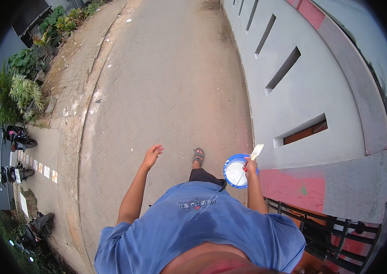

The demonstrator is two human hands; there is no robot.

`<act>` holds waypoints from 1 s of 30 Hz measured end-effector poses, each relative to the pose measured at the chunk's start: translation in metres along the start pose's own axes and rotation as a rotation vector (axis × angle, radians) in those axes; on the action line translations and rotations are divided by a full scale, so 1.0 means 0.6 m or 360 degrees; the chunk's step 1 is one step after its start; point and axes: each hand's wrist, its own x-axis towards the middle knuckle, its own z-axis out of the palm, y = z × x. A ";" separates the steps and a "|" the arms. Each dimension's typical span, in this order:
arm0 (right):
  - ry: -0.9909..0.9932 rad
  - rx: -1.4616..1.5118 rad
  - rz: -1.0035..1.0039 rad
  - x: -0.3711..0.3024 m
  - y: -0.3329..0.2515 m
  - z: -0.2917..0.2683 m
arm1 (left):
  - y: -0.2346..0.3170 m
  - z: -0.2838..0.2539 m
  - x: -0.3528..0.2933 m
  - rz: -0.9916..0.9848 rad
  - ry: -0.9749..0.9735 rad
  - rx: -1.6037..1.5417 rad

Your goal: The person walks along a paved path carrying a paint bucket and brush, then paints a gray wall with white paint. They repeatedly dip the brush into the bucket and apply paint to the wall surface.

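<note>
My right hand (251, 167) is closed around a paintbrush (257, 151) with pale bristles pointing up and forward. The same hand appears to carry a blue bucket (227, 167) by its wire handle, which has a small red grip. White paint (236, 173) shows inside the bucket, with white smears on the rim. Hanging out to the side, my left hand (152, 156) holds nothing, its fingers loosely stretched and apart. One sandaled foot (198, 157) is forward on the paving.
Along my right runs a pale wall (312, 100) with slanted slots, then a pink-and-grey section (294, 185) and a dark metal railing (339, 237). A paved lane (170, 82) stretches ahead. Parked motorcycles (17, 173) and plants (24, 91) line the left side.
</note>
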 end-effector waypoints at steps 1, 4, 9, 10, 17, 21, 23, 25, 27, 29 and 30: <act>-0.0067 0.0043 -0.0017 0.021 -0.021 0.030 | 0.020 -0.002 0.039 -0.0075 0.0047 -0.0075; -0.0055 -0.0007 0.0019 0.069 -0.078 0.091 | 0.035 -0.001 0.154 -0.0256 0.0245 -0.0336; -0.0067 -0.0122 -0.0081 0.173 -0.213 0.219 | 0.013 -0.008 0.337 0.0183 0.0141 0.0347; -0.0091 -0.0114 -0.0127 0.189 -0.238 0.235 | 0.006 0.000 0.356 0.0114 0.0145 0.0542; -0.0146 0.0071 -0.0252 0.334 -0.398 0.500 | 0.046 0.003 0.543 -0.0028 -0.0110 0.0310; -0.0143 0.0226 -0.0336 0.421 -0.498 0.652 | 0.109 -0.069 0.696 -0.0262 -0.0308 0.0213; -0.0113 0.0291 -0.0322 0.453 -0.540 0.721 | 0.151 -0.128 0.772 -0.0358 -0.0279 0.0152; -0.0007 0.0344 -0.0263 0.478 -0.583 0.775 | 0.204 -0.198 0.850 -0.0275 -0.0204 0.0035; 0.0000 0.0361 -0.0273 0.503 -0.613 0.820 | 0.258 -0.242 0.923 -0.0309 -0.0148 0.0053; 0.0059 0.0365 -0.0268 0.530 -0.643 0.864 | 0.329 -0.274 1.002 -0.0115 -0.0170 0.0092; -0.0004 0.0397 -0.0296 0.543 -0.650 0.887 | 0.355 -0.291 1.023 -0.0126 -0.0185 0.0161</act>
